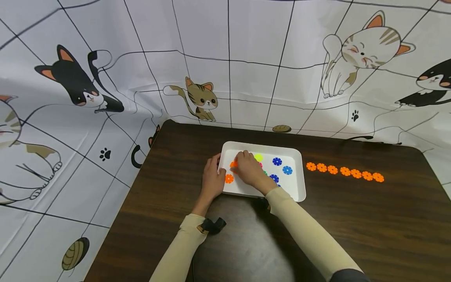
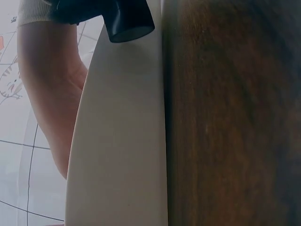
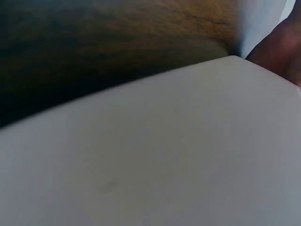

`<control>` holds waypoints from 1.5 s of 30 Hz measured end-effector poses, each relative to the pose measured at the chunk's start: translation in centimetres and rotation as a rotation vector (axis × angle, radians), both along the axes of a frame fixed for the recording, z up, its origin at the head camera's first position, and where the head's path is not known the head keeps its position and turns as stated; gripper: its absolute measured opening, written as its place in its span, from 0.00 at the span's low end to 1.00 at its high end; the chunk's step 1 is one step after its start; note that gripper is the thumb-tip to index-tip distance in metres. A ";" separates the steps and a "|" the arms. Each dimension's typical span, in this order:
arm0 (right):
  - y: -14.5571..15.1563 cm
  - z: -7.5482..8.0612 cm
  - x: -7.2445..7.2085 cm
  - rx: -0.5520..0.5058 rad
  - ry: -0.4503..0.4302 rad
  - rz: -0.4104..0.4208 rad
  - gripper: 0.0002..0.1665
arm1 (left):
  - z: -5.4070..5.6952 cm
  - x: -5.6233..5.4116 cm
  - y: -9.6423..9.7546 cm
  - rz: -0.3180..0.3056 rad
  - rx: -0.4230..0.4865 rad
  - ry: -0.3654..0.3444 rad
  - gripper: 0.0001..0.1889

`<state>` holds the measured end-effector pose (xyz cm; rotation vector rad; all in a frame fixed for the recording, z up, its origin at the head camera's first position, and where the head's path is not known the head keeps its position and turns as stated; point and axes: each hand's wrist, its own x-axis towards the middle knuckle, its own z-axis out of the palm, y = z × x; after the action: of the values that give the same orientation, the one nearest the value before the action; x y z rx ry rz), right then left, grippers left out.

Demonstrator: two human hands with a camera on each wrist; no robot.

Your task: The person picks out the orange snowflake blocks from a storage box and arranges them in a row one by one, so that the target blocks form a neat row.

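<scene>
In the head view, a white tray (image 1: 299, 184) on the table holds flower-shaped plastic discs. My left hand (image 1: 212, 178) holds the tray's left side, with its thumb over the rim and its fingers along the outer wall. Over the left half of the tray, my right hand (image 1: 251, 169) has its fingers curled down and pinches an orange disc (image 1: 233, 164), partly hidden by the fingertips. Just below lies another orange disc (image 1: 229, 179). Blue discs (image 1: 277, 161), a light blue disc (image 1: 287, 170) and a yellow disc (image 1: 258, 157) are inside too; the right hand covers others.
To the right of the tray, several orange discs (image 1: 345, 171) form a line on the dark wooden table (image 1: 352, 219). A white cat-print sheet (image 1: 253, 86) hangs behind and left of the table. The tray's outer wall (image 2: 117, 132) fills much of both wrist views.
</scene>
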<state>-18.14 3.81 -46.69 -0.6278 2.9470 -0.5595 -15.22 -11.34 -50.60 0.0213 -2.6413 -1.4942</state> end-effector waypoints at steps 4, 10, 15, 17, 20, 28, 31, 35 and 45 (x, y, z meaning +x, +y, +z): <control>0.7 0.4 0.4 -0.014 0.002 0.019 0.21 | 0.0 0.0 0.1 -0.004 0.006 -0.006 0.28; 1.8 1.5 1.0 -0.022 0.022 0.044 0.20 | 0.1 0.0 0.0 -0.007 0.006 -0.009 0.29; 2.9 2.0 1.4 -0.005 0.052 0.051 0.19 | 0.0 -0.1 0.0 -0.005 0.001 -0.016 0.29; 3.5 2.2 1.5 -0.017 0.046 0.039 0.20 | 0.0 -0.1 0.0 -0.004 -0.001 -0.020 0.29; 4.6 2.4 1.8 -0.032 0.029 0.013 0.20 | 0.1 -0.1 0.1 -0.003 0.001 -0.022 0.29; 7.3 3.0 2.3 -0.050 0.016 -0.030 0.20 | 0.1 0.0 -0.1 -0.008 0.014 -0.027 0.29; 8.1 3.2 2.5 -0.039 0.003 -0.051 0.20 | 0.1 0.1 -0.1 -0.010 0.014 -0.031 0.29; 9.0 3.2 2.9 -0.044 -0.001 -0.073 0.21 | 0.1 0.1 0.0 -0.013 0.013 -0.041 0.29; 11.3 3.1 3.7 -0.058 0.026 -0.123 0.21 | -0.3 0.1 0.2 -0.004 0.011 -0.030 0.29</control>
<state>-14.48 15.13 -43.61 -0.4642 3.0194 -0.6541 -15.12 -11.19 -50.87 0.0396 -2.6578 -1.5214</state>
